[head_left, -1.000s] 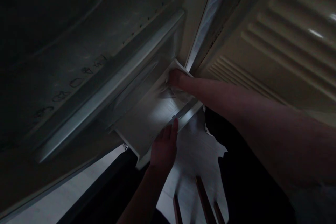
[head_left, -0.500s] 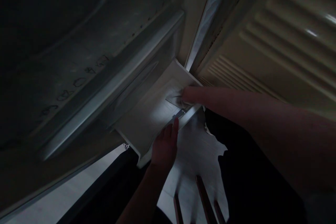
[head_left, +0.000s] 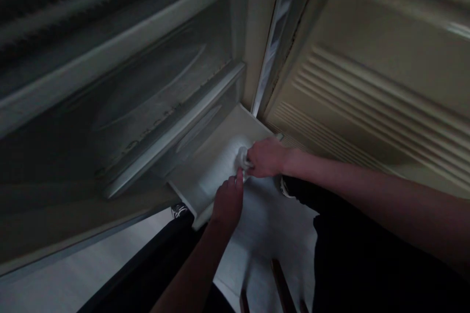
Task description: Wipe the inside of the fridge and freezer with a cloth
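A pale plastic tray (head_left: 205, 176) with a raised front rim sits low in front of me, at the foot of a cabinet-like unit. At its near rim, my left hand (head_left: 228, 199) is closed over the edge, its forefinger stretched up beside my right hand. My right hand (head_left: 265, 157) is closed around a bunched white cloth (head_left: 242, 157), close to the right end of that rim. Part of the cloth hides inside the right fist. Both hands nearly touch.
Ribbed cream panel (head_left: 341, 107) on the right; on the left, a unit with long ledges (head_left: 179, 129). A narrow gap (head_left: 270, 54) runs between them. Dark-clad legs (head_left: 147, 254) flank the tray. Brown wooden legs (head_left: 282, 286) rise from the pale floor (head_left: 268, 225).
My right hand has moved from inside the tray toward its near rim, and the cloth is now bunched. My left hand stays at the rim. The view has shifted, showing more of the left unit.
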`<state>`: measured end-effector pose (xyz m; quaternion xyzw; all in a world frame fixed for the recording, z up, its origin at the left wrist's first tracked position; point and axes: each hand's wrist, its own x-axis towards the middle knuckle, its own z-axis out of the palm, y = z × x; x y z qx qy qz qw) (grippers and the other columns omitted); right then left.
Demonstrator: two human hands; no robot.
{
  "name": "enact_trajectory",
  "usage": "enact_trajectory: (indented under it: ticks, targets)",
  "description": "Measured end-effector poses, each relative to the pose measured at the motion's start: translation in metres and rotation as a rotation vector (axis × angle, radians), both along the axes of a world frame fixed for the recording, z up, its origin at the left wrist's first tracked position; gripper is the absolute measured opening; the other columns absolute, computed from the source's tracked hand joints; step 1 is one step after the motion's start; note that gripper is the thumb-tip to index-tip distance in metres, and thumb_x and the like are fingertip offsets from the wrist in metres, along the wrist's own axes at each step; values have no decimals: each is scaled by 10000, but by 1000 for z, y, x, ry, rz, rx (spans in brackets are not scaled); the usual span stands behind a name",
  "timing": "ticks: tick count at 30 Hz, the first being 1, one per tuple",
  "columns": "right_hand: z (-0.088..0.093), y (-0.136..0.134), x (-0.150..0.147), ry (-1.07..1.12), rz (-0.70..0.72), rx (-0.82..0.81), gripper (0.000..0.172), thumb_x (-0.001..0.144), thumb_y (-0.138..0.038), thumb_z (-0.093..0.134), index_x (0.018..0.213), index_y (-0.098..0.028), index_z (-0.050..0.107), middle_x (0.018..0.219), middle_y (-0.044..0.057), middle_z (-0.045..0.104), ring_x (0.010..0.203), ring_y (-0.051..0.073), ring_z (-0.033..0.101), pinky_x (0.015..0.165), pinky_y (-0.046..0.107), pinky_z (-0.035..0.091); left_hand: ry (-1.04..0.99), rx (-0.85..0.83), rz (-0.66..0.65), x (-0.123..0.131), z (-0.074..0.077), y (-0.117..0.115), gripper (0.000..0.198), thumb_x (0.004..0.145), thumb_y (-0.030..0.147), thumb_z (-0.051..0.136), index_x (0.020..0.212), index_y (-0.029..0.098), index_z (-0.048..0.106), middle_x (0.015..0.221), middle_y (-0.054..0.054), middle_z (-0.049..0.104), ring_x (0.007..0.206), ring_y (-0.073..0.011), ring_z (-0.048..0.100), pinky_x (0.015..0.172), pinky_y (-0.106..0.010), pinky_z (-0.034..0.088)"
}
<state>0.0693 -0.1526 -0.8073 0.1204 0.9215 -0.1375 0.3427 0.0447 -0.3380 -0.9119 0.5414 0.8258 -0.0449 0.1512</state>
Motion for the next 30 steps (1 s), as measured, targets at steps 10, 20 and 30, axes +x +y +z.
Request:
enact_trajectory:
  ticks: [10,20,30]
  targets:
    - [-45,-50,57,-341,-144,-328,278,811,-146,741,1064,-42,790,1092,263,742,1098,431,714,938,484,578,-116,267,6,-10,146,-10,280,1003,250,551,1227,147,684,1174,-113,757,1029,-275,738,869,-440,643]
    - [-98,-68,39,38,-1287,-1235,42,868,-136,667,896,-126,697,854,42,716,703,131,673,652,211,538,-102,318,-38,-11,145,-11,287,950,204,637,1230,173,692,1353,-116,697,1169,-272,708,949,-433,636]
    - [-90,-74,-41,378,-1415,-1178,450,762,-64,777,1185,-174,668,1016,28,741,784,129,694,671,183,546,-135,271,-62,-5,136,-13,288,959,242,629,1238,206,690,1242,-79,752,1077,-254,741,876,-387,643]
